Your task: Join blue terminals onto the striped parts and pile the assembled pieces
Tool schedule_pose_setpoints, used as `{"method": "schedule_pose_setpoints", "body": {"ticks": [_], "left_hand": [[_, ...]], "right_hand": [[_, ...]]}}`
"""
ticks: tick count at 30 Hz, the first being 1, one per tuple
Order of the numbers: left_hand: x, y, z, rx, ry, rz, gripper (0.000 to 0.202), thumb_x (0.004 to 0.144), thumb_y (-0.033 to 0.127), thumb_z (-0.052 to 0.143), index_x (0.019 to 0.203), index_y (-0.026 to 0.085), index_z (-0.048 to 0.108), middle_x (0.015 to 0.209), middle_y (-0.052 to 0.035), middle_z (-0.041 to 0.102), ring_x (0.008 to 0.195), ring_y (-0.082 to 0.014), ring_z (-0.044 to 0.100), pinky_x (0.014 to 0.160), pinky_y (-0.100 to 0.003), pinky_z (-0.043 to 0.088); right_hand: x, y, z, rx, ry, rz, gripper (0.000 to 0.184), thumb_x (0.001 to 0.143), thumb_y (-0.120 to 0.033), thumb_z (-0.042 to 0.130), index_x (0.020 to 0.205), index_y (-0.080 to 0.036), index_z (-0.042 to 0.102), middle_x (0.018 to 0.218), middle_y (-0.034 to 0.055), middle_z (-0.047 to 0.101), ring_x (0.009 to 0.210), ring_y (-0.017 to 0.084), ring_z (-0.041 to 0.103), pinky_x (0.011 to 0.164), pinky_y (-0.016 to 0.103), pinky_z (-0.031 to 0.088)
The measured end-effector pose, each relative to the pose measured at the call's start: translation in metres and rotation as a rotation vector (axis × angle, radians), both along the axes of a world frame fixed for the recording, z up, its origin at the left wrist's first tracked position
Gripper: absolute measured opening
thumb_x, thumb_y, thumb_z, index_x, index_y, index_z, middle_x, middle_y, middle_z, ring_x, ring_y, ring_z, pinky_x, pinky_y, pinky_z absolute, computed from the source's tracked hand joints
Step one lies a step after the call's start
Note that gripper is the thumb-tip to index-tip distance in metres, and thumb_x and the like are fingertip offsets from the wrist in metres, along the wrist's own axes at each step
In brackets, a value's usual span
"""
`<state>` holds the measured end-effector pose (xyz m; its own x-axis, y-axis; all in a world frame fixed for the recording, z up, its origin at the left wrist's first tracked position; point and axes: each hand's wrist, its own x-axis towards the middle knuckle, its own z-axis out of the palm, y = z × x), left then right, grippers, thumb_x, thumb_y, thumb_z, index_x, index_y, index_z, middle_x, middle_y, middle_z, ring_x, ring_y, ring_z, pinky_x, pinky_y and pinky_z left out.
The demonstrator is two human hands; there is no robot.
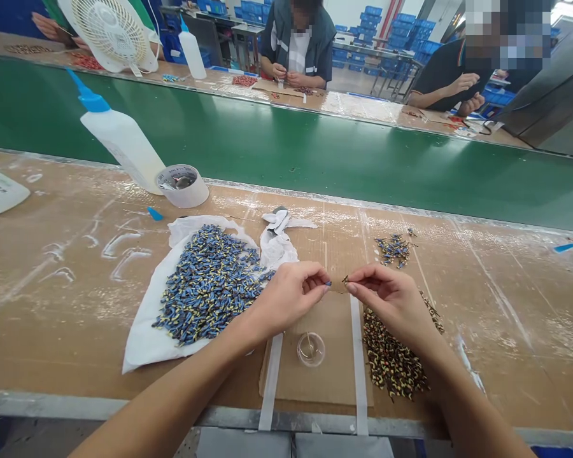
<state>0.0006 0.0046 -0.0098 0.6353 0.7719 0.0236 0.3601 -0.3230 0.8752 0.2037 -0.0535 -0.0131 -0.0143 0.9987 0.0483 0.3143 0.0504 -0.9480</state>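
Observation:
My left hand (298,294) pinches a small blue piece (328,284) between thumb and fingertips. Facing it across a narrow gap, my right hand (386,296) pinches a small dark piece (346,280). Both hands hover over a taped cardboard sheet (332,372). A clear round cup (311,349) with a thin stick in it stands below them. To the left, a heap of small blue, yellow and black pieces (207,286) lies on white paper (141,340). A pile of dark and yellow pieces (394,362) lies partly under my right hand.
A squeeze bottle (124,143) tilts beside a tape roll (184,191) at the far edge. Crumpled paper (277,245) and a small cluster of blue-dark pieces (394,249) lie beyond my hands. Past the green conveyor belt (286,146), other people work near a fan (109,32).

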Motion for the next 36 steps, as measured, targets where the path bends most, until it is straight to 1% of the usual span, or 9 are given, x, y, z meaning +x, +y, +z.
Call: {"method": "schedule_pose_setpoints", "body": {"ticks": [3,8,14,19,23,28,30,36], "left_hand": [[0.001,-0.002,0.000,0.029,-0.017,0.015,0.013,0.083,0.015,0.054,0.087,0.015,0.066,0.078,-0.0019,0.066,0.072,-0.0129,0.057,0.067,-0.027,0.045],[0.004,-0.005,0.000,-0.001,-0.049,0.022,0.013,0.084,0.015,0.055,0.088,0.014,0.067,0.081,-0.0030,0.068,0.074,-0.0133,0.060,0.069,-0.026,0.047],[0.005,-0.005,-0.005,-0.027,-0.065,0.076,0.015,0.086,0.019,0.055,0.093,0.015,0.068,0.087,-0.0040,0.070,0.079,-0.0149,0.063,0.076,-0.030,0.049],[0.004,-0.006,-0.007,-0.024,-0.078,0.086,0.015,0.088,0.022,0.055,0.091,0.016,0.068,0.083,-0.0030,0.070,0.076,-0.0146,0.062,0.074,-0.029,0.049],[0.004,-0.006,-0.006,0.048,-0.072,0.100,0.013,0.088,0.019,0.055,0.089,0.016,0.067,0.082,-0.0023,0.069,0.075,-0.0138,0.060,0.070,-0.028,0.046],[0.005,-0.008,-0.003,0.292,-0.087,0.113,0.014,0.086,0.010,0.054,0.079,0.014,0.065,0.076,-0.0022,0.061,0.072,-0.0131,0.054,0.066,-0.026,0.041],[0.004,-0.009,-0.003,0.357,-0.088,0.117,0.014,0.086,0.008,0.053,0.079,0.013,0.064,0.075,-0.0019,0.057,0.071,-0.0128,0.052,0.064,-0.025,0.040],[0.001,-0.009,-0.005,0.396,-0.064,0.062,0.014,0.086,0.008,0.053,0.076,0.014,0.061,0.071,0.0001,0.051,0.067,-0.0120,0.049,0.060,-0.024,0.037]], "right_hand": [[-0.012,-0.001,-0.004,-0.045,0.108,-0.028,0.010,0.079,-0.028,0.070,0.085,-0.020,0.067,0.079,0.0020,0.069,0.072,0.013,0.064,0.067,0.026,0.053],[-0.018,0.001,-0.007,-0.103,0.213,-0.083,0.014,0.078,-0.030,0.071,0.086,-0.019,0.068,0.078,0.0022,0.070,0.071,0.013,0.065,0.068,0.026,0.053],[-0.019,0.001,-0.005,-0.093,0.203,-0.090,0.011,0.079,-0.028,0.071,0.086,-0.019,0.068,0.080,0.0025,0.070,0.074,0.013,0.065,0.070,0.026,0.054],[-0.019,0.000,-0.009,-0.077,0.195,-0.082,0.011,0.079,-0.028,0.071,0.085,-0.019,0.068,0.082,0.0025,0.069,0.076,0.013,0.064,0.072,0.026,0.052],[-0.019,0.001,-0.010,-0.061,0.192,-0.074,0.011,0.080,-0.028,0.069,0.085,-0.019,0.067,0.085,0.0027,0.067,0.078,0.013,0.062,0.072,0.027,0.050],[-0.021,-0.002,-0.010,-0.007,0.166,-0.014,0.007,0.084,-0.026,0.066,0.084,-0.019,0.064,0.080,0.0010,0.061,0.074,0.013,0.057,0.068,0.027,0.046],[-0.022,-0.003,-0.009,0.014,0.165,0.002,0.007,0.085,-0.025,0.064,0.082,-0.019,0.062,0.076,-0.0003,0.057,0.071,0.013,0.055,0.066,0.027,0.044],[-0.021,-0.006,-0.005,0.042,0.135,0.062,0.010,0.087,-0.024,0.060,0.079,-0.020,0.057,0.074,-0.0004,0.054,0.070,0.014,0.051,0.064,0.029,0.041]]}}
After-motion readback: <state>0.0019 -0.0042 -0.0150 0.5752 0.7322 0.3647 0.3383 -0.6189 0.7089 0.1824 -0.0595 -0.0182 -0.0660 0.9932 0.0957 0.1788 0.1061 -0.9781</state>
